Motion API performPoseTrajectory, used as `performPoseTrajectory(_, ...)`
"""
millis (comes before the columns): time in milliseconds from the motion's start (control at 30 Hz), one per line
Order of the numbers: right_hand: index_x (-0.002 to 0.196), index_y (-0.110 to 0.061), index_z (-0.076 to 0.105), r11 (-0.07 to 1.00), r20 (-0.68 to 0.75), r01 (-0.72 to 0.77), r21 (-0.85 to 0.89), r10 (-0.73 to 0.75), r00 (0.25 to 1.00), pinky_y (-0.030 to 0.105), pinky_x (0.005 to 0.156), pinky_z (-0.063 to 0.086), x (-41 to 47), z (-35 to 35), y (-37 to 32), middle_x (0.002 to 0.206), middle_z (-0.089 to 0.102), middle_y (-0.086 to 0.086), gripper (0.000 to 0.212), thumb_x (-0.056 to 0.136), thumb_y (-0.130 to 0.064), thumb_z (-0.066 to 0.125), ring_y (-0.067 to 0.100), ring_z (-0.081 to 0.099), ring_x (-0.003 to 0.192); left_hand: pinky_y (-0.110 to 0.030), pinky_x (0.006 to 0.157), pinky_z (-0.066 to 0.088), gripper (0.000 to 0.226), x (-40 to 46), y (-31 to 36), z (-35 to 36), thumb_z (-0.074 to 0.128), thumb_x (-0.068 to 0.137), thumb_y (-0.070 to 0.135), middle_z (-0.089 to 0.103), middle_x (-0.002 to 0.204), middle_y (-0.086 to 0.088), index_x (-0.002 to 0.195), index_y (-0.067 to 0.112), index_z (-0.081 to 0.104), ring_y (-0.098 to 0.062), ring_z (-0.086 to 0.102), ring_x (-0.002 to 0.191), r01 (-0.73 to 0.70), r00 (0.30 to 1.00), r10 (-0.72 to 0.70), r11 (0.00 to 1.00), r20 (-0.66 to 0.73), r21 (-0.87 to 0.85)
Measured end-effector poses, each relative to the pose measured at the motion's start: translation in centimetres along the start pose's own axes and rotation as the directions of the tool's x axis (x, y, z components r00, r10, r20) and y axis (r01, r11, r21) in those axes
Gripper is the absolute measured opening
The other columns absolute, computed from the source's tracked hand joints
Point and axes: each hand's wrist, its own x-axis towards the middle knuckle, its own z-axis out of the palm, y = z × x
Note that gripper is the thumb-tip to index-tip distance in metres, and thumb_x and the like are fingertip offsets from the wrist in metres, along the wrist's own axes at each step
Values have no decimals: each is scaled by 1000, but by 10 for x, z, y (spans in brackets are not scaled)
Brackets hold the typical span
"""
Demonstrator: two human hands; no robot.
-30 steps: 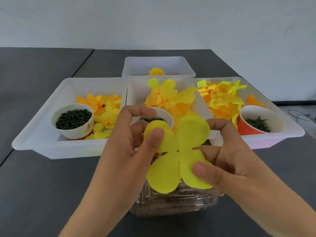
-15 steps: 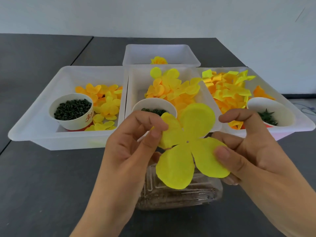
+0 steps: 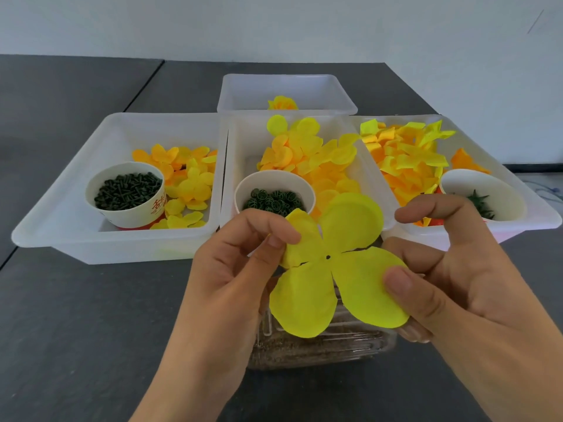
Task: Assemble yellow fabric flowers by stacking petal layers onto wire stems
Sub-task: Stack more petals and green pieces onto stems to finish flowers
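On the desk (image 3: pixel 76 300), at about ten o'clock from the hands, a white tray (image 3: pixel 61 208) keeps small orange-yellow petals beside a cup of dark green pegs (image 3: pixel 128 191), so matching parts sit within one reach. The left hand (image 3: pixel 231 278) pinches the nine o'clock lobe of a four-lobed yellow petal layer (image 3: pixel 338 266) between thumb and forefinger, folding it slightly. The layer is held flat, facing the camera, over a clear plastic box (image 3: pixel 320 348), probably so its small centre hole stays visible for threading. At twelve o'clock the middle tray (image 3: pixel 234 153) holds larger petals and a cup of green rings (image 3: pixel 274 201). The right hand (image 3: pixel 451 278) grips the three o'clock lobe, thumb on top, forefinger raised clear. No wire stem is visible.
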Motion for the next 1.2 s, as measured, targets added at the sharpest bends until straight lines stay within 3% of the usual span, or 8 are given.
performPoseTrajectory(167,104,-21,37,995,-50,43,-85,-47,998,11,45,42,-3,4,1,67,70,-4,38,73,-19,60,3,56,44,-37,55,41,14,0,-10,0,63,87,17,70,88,-3,75,21,69,-27,54,71,49,999,-50,998,-15,-42)
performPoseTrajectory(300,99,-28,44,992,-107,-51,-116,39,994,16,41,39,-4,4,4,68,69,5,34,74,-21,67,10,50,42,-30,58,55,14,2,-13,-3,60,86,20,72,93,-8,78,20,71,-23,66,76,74,996,-78,993,-36,-95)
performPoseTrajectory(400,89,-36,53,995,-132,-42,-85,30,991,18,40,37,-4,6,3,66,59,20,27,70,-29,71,12,46,41,-64,78,49,13,1,-14,-4,59,85,22,66,106,-30,85,17,71,-56,60,97,72,996,-77,992,-45,-106)
performPoseTrajectory(467,87,-38,55,997,-114,-11,-76,2,994,17,41,38,-4,6,2,66,59,21,28,71,-27,74,12,47,42,-76,84,39,14,0,-12,-3,59,86,22,61,111,-36,86,17,71,-65,50,104,61,996,-66,994,-53,-94)
performPoseTrajectory(667,97,-29,51,996,-66,80,-45,-83,994,15,45,45,-1,11,-4,63,64,4,37,73,-16,76,7,55,43,-30,63,54,18,1,-8,-2,57,86,22,71,86,-5,79,24,73,-20,62,74,-22,999,20,998,-28,-58)
performPoseTrajectory(800,92,-35,53,995,-119,15,-102,-28,992,14,44,42,-2,9,0,66,68,3,32,72,-20,71,8,54,42,-33,69,55,18,4,-11,-4,57,86,23,72,87,-5,80,25,74,-20,63,77,-30,999,29,1000,-26,-4)
performPoseTrajectory(933,88,-38,52,991,-144,-68,-113,51,988,17,42,40,-5,7,10,75,71,7,25,76,-31,73,11,51,44,-46,74,47,16,5,-18,-9,58,87,23,68,97,-23,82,23,73,-32,58,82,14,999,-9,997,-54,80)
performPoseTrajectory(1200,102,-19,41,974,-218,-186,-129,155,964,19,40,32,-14,-3,47,66,63,13,33,75,-18,59,13,36,44,-28,70,54,36,6,-29,-12,52,97,1,74,88,1,80,25,72,-12,63,75,80,996,-68,954,-51,290)
